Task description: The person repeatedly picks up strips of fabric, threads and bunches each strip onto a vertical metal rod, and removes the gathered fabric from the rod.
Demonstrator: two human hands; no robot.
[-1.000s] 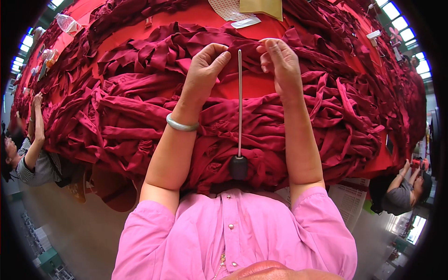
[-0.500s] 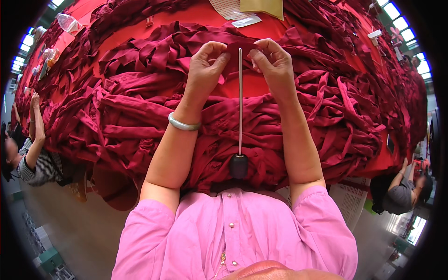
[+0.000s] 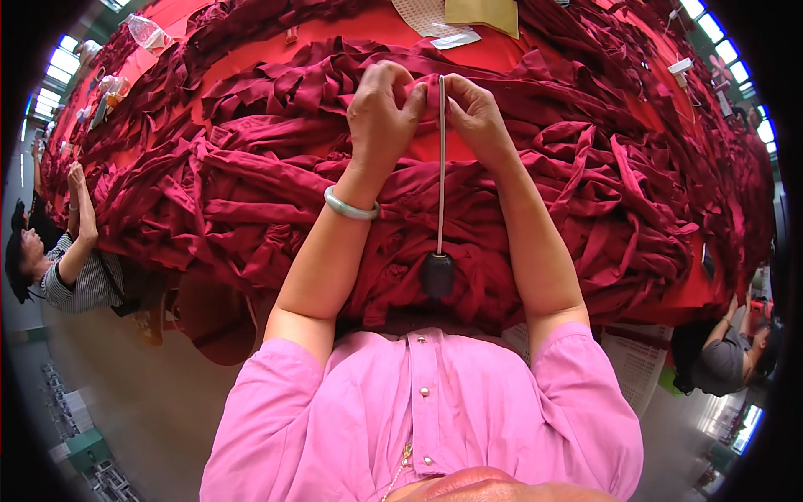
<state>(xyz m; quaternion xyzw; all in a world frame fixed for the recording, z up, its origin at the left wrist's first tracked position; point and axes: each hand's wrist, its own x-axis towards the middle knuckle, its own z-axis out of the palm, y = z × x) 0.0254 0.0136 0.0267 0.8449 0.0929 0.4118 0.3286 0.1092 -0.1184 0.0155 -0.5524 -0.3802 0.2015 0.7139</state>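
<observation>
A slim metal rod [image 3: 442, 167] with a black base or handle [image 3: 437, 274] rises in front of me, its rounded tip between my hands. My left hand [image 3: 383, 121], with a pale bangle [image 3: 350, 205] at its wrist, is closed in a pinch left of the tip. On the other side, my right hand [image 3: 475, 119] pinches close against the tip. A small dark red fabric piece [image 3: 431, 90] shows between the two hands at the tip; my fingers partly cover it. Beneath and around my forearms lie heaps of dark red fabric strips [image 3: 251, 188].
The bright red tabletop [image 3: 326, 46] shows between heaps. At the far side lie a tan envelope [image 3: 485, 15] and a white packet [image 3: 456, 39]. A clear plastic bottle [image 3: 148, 33] is at far left. One person [image 3: 79, 272] works at left, another [image 3: 726, 360] at right.
My hands have drawn closer together around the rod's tip, the left turning inward. The fabric stretched between them is now mostly hidden. The whole view has shifted slightly.
</observation>
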